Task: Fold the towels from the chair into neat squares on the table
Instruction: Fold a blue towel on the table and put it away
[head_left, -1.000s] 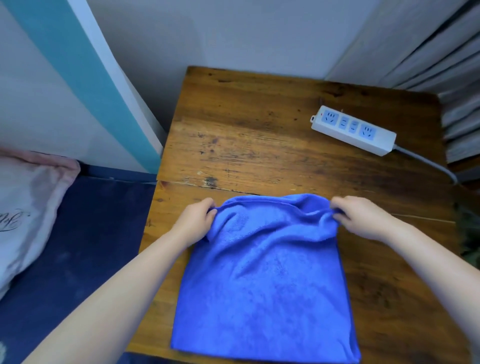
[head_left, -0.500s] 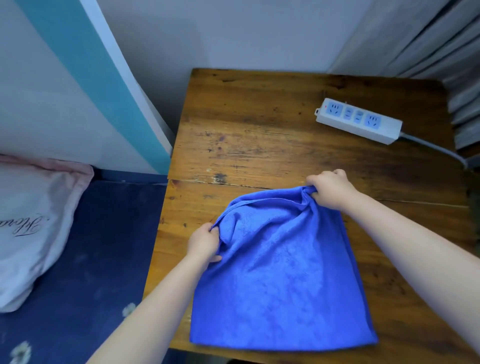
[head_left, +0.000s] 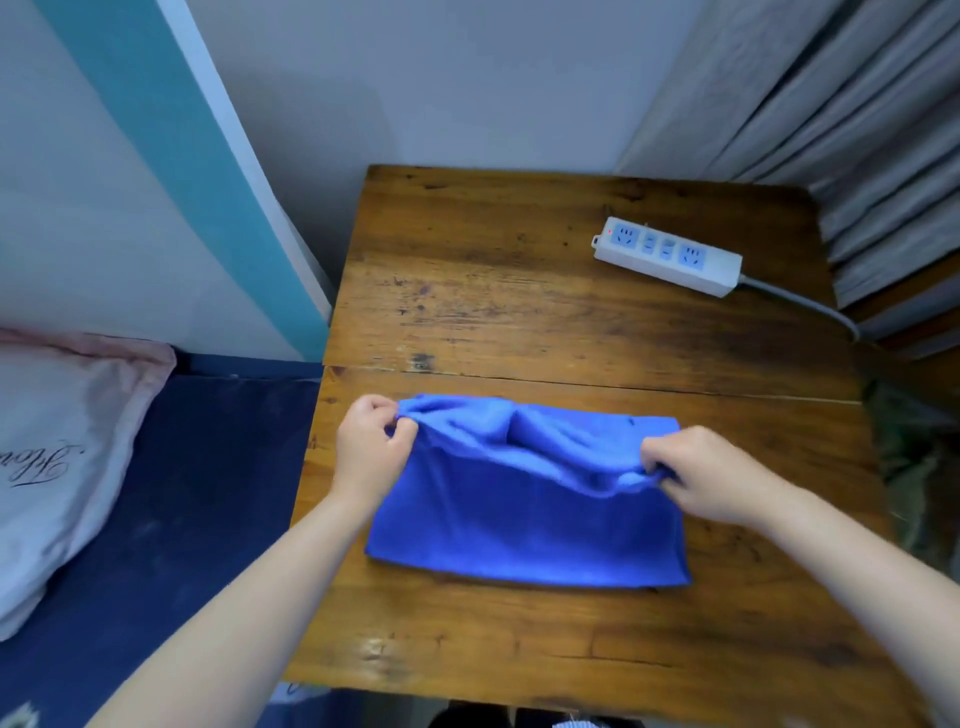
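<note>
A blue towel (head_left: 524, 519) lies on the wooden table (head_left: 519, 291), in the near middle. It is a wide rectangle with its upper layer lifted and sagging between my hands. My left hand (head_left: 371, 447) pinches the towel's far left corner just above the table. My right hand (head_left: 706, 473) pinches the upper layer's right corner, held a little nearer to me and raised off the lower layer. The far edge of the lower layer shows behind the lifted fold.
A white power strip (head_left: 667, 255) with a grey cable lies at the table's far right. Grey curtains (head_left: 857, 130) hang to the right. A bed with a dark blue sheet (head_left: 171, 519) and a pale pink pillow (head_left: 57, 447) borders the table's left edge.
The towel now lies as a wide rectangle farther from the table's near edge. Both hands now hold corners of a raised upper layer; the right hand has moved nearer and right.
</note>
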